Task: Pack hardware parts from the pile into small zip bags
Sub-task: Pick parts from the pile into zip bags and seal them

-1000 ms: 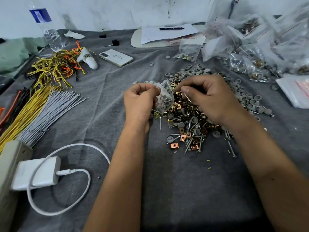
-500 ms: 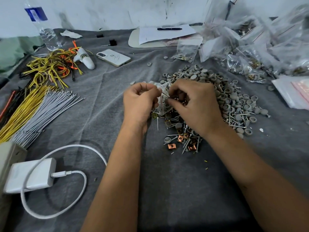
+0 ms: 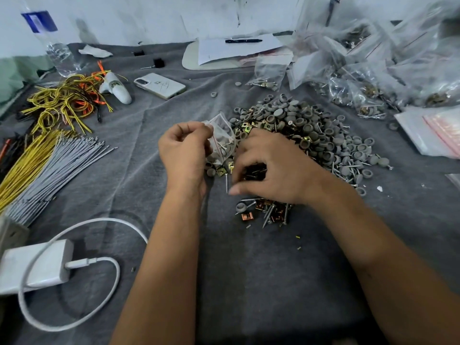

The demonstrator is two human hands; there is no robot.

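Holding one small zip bag [image 3: 222, 140] by its top, the left hand [image 3: 185, 150] pinches it. The right hand [image 3: 270, 168] has dropped from the bag onto the pile [image 3: 306, 130] of gray caps, screws and clips, fingers curled among them. Gray cloth [image 3: 249, 282] covers the surface by a white wall [image 3: 149, 18].

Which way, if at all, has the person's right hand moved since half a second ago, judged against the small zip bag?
Yes. The right hand has dropped from the mouth of the small zip bag down onto the pile of hardware parts, fingers spread over the screws, nearer the person.
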